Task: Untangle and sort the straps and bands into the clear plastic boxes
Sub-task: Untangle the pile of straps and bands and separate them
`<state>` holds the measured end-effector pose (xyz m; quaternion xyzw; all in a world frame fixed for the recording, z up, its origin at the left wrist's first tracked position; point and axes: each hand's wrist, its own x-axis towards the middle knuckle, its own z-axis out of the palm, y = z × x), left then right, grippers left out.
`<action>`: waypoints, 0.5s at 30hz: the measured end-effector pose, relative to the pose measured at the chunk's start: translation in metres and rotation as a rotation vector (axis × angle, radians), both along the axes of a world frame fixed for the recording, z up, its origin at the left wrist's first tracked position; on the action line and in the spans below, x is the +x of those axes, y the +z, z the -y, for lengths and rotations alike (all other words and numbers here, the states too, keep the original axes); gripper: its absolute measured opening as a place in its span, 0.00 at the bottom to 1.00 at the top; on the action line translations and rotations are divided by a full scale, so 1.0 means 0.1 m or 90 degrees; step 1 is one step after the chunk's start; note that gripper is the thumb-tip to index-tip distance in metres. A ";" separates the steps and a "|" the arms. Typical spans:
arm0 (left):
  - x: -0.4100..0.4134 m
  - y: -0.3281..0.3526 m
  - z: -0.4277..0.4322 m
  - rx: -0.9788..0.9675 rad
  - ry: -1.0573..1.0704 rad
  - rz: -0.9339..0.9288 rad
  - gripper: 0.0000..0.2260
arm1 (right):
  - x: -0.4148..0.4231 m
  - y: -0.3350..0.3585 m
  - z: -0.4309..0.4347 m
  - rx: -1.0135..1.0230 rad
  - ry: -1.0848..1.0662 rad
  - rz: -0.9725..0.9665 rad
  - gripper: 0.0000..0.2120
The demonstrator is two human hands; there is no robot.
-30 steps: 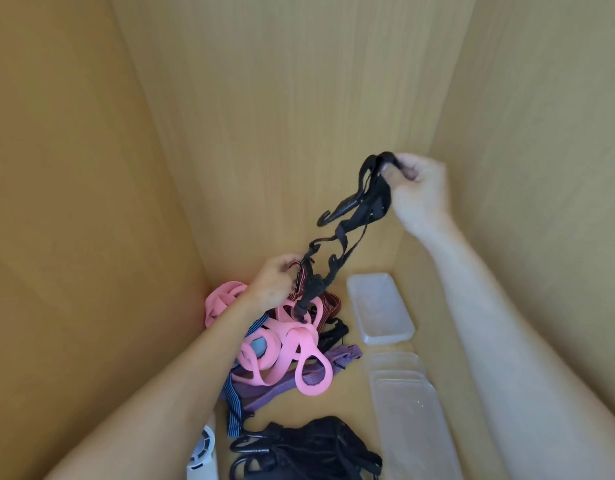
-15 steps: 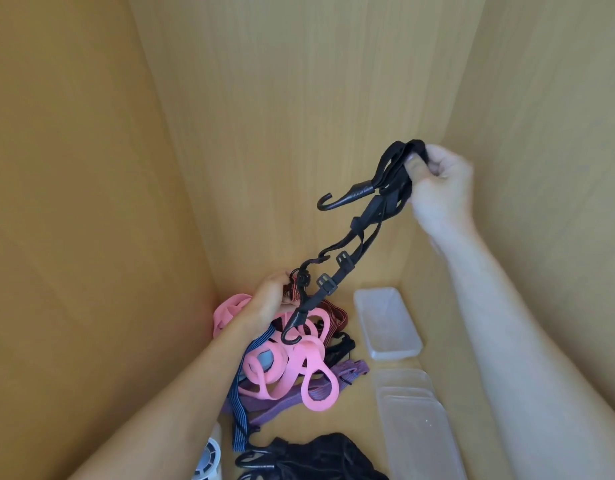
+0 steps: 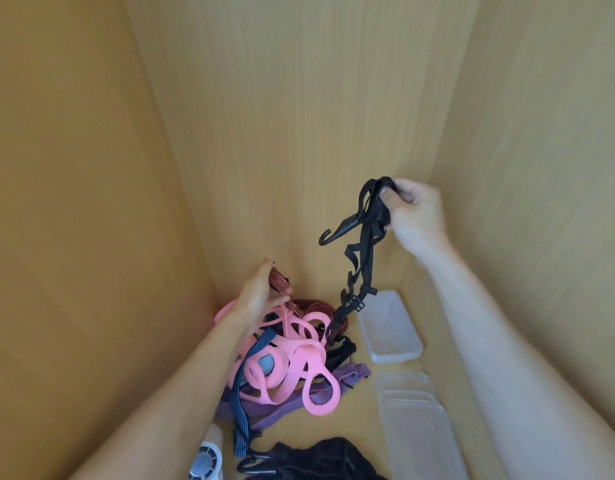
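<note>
Right hand (image 3: 415, 213), raised: fingers curled round the top of a black webbing strap with plastic hook and buckles (image 3: 363, 258), which hangs down to the tangle. Left hand (image 3: 261, 292), low: pinching a red-and-black striped elastic band (image 3: 280, 280). Under it, pink rubber loops (image 3: 299, 355) knotted with a purple woven strap (image 3: 333, 379) and a blue striped band (image 3: 240, 410) on the wooden surface (image 3: 361, 403). Clear plastic boxes: one (image 3: 389, 327) just right of the tangle, a stack (image 3: 416, 420) nearer.
</note>
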<state>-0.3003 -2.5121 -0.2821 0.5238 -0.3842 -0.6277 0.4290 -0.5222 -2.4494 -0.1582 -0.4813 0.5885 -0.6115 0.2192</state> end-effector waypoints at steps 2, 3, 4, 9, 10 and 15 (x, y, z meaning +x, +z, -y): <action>-0.01 0.05 0.02 -0.025 -0.014 -0.009 0.24 | 0.02 0.05 -0.01 -0.010 0.011 0.019 0.08; -0.02 0.10 0.01 -0.033 -0.028 -0.001 0.28 | 0.03 0.07 -0.01 -0.011 0.018 0.027 0.08; -0.04 0.14 0.00 -0.050 -0.042 0.023 0.31 | 0.04 0.09 -0.01 -0.012 0.024 0.034 0.08; -0.01 0.25 0.03 -0.068 -0.188 0.330 0.32 | 0.09 0.20 -0.04 -0.034 0.051 0.044 0.08; -0.03 0.30 0.01 -0.069 -0.212 0.397 0.26 | 0.11 0.23 -0.06 -0.043 0.055 0.043 0.08; -0.14 0.76 -0.09 -0.221 -0.054 0.235 0.17 | 0.16 0.39 -0.13 -0.054 0.093 0.000 0.07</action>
